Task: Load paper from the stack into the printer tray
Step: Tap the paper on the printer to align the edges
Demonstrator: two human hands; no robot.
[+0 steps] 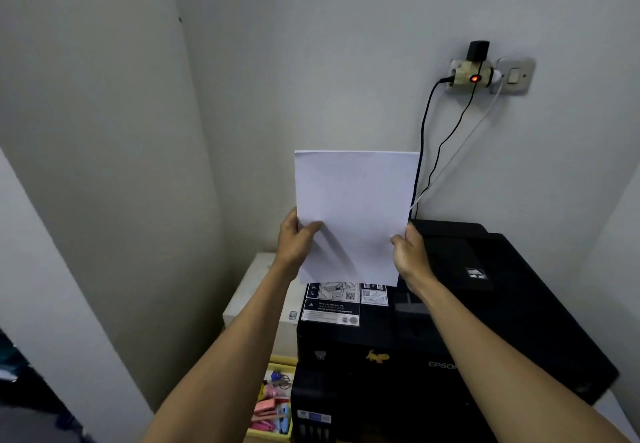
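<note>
Far left: a white wall panel (86, 200), running down to a dark blurred edge at the bottom corner. Low centre-left: a yellow tray (273, 404) of small pink and blue desk items (too blurred to name), in front of a white cabinet (256, 290). Left hand (297, 238): raised, thumb across the front of the paper (353, 214) and fingers behind it, pinching its left edge. Paper: a thin white sheaf, held upright in the air above the printer (450, 321), apart from it, lower edge over the label panel. Right hand (410, 247): curled round the paper's right edge, thumb forward. Printer: black, lid closed, sticker labels on its top left. Upper right: wall socket (471, 73) with red-lit adapter, cables (426, 137) dropping behind the printer; light switch (515, 75) just beside.
</note>
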